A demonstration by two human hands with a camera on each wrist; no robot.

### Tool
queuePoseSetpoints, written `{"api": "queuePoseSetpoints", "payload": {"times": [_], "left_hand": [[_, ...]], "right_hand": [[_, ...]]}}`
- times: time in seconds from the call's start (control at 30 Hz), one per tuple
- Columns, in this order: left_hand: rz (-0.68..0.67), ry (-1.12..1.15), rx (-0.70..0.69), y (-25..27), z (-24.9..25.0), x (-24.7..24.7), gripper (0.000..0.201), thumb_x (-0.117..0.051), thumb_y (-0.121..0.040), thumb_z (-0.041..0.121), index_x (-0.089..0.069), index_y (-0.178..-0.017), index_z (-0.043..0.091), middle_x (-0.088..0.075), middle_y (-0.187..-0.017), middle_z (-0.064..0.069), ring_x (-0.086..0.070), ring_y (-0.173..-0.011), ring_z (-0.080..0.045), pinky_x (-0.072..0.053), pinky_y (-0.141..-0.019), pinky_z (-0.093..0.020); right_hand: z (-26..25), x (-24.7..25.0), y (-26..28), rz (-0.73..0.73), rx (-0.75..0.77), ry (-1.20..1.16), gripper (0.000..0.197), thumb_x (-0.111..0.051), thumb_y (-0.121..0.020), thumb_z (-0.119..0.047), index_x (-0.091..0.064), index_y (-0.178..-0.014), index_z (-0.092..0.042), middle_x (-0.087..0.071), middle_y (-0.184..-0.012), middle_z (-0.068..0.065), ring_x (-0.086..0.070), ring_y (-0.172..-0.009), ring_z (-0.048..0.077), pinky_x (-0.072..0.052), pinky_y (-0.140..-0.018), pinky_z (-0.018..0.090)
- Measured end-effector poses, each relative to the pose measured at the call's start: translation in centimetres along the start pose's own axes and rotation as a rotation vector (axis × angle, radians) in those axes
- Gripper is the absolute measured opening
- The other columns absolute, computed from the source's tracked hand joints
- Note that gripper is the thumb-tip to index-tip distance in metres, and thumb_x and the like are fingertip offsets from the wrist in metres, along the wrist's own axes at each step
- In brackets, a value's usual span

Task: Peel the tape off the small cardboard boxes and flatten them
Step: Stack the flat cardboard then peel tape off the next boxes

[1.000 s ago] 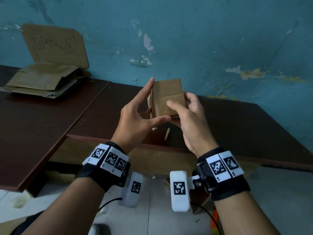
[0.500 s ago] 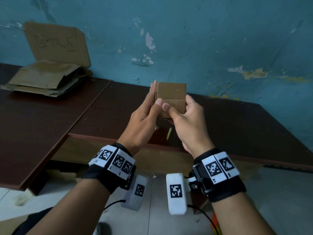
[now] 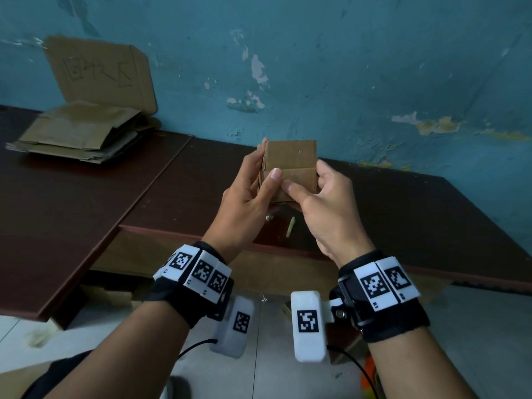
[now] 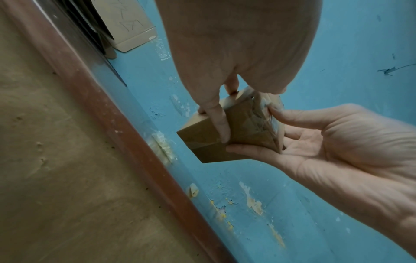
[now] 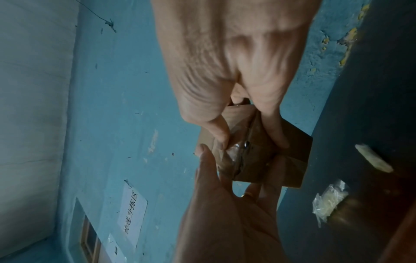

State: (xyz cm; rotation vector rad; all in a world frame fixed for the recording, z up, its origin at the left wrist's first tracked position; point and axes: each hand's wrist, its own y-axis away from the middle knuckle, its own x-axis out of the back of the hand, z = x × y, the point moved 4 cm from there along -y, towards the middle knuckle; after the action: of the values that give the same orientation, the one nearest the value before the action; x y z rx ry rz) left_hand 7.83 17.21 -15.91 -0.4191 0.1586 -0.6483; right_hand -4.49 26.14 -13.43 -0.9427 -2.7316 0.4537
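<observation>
I hold a small brown cardboard box (image 3: 290,162) in the air above the dark table, both hands around it. My left hand (image 3: 253,185) grips its left side, thumb across the near face. My right hand (image 3: 313,191) cups its right side and underside, thumb meeting the left thumb on the near face. In the left wrist view the box (image 4: 202,142) shows clear tape (image 4: 265,113) wrinkled along one seam, with right fingertips (image 4: 273,109) at that tape. In the right wrist view the box (image 5: 290,153) has crumpled tape (image 5: 236,153) between both hands' fingers.
A pile of flattened cardboard (image 3: 74,133) lies at the table's back left, under a cardboard sign (image 3: 100,73) leaning on the blue wall. Two small tape scraps (image 3: 290,227) lie on the dark brown table (image 3: 403,214) below my hands. Tiled floor shows beneath.
My left hand closed from spread fingers onto the box's left side. The box turned so a seamed face points at me, and both thumbs came together on it.
</observation>
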Motion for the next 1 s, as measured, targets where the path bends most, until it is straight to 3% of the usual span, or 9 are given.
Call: {"api": "queuePoseSetpoints", "payload": {"times": [0.17,0.33,0.57,0.8,1.0], "left_hand": [[-0.021,0.067,-0.005,-0.03,-0.19,0.07,0.053,-0.060,-0.111,0.024,-0.041,-0.161,0.027,-0.064,-0.148,0.000,-0.067,-0.135,-0.022,-0.064,-0.097,-0.055],[-0.058,0.113,-0.030,-0.08,0.16,0.30,0.055,-0.057,-0.111,0.009,-0.038,-0.162,0.017,-0.062,-0.151,-0.004,-0.066,-0.136,-0.021,-0.063,-0.093,-0.031],[-0.080,0.141,-0.064,-0.16,-0.20,0.11,0.058,-0.059,-0.109,0.002,-0.039,-0.161,0.017,-0.063,-0.150,-0.007,-0.067,-0.134,-0.025,-0.062,-0.093,-0.031],[-0.084,0.102,-0.091,-0.15,-0.29,0.04,0.056,-0.061,-0.108,0.003,-0.042,-0.154,0.029,-0.066,-0.146,-0.001,-0.066,-0.135,-0.024,-0.058,-0.110,-0.046],[-0.096,0.093,-0.072,0.13,-0.25,-0.03,0.065,-0.063,-0.107,0.006,-0.035,-0.164,0.015,-0.063,-0.151,-0.007,-0.063,-0.139,-0.026,-0.056,-0.112,-0.051]], "right_hand": [[0.05,0.09,-0.03,-0.045,-0.006,0.041,0.035,-0.073,-0.092,-0.006,-0.075,-0.119,-0.028,-0.084,-0.114,-0.001,-0.080,-0.111,0.017,-0.063,-0.104,0.051],[-0.17,0.23,0.55,-0.081,-0.048,0.020,0.036,-0.063,-0.086,-0.011,-0.079,-0.114,-0.028,-0.084,-0.110,0.003,-0.078,-0.113,0.027,-0.061,-0.104,0.060],[0.08,-0.03,0.38,-0.032,-0.060,0.009,0.028,-0.060,-0.095,-0.029,-0.078,-0.117,-0.029,-0.084,-0.113,-0.002,-0.079,-0.113,0.019,-0.061,-0.106,0.056],[0.04,0.05,0.28,-0.005,-0.030,-0.003,0.022,-0.066,-0.098,-0.036,-0.080,-0.114,-0.028,-0.084,-0.109,0.004,-0.079,-0.112,0.028,-0.062,-0.103,0.062],[0.00,-0.01,0.41,0.019,0.008,0.044,0.020,-0.074,-0.100,-0.033,-0.080,-0.117,-0.023,-0.085,-0.106,0.001,-0.081,-0.106,0.022,-0.064,-0.099,0.058]]}}
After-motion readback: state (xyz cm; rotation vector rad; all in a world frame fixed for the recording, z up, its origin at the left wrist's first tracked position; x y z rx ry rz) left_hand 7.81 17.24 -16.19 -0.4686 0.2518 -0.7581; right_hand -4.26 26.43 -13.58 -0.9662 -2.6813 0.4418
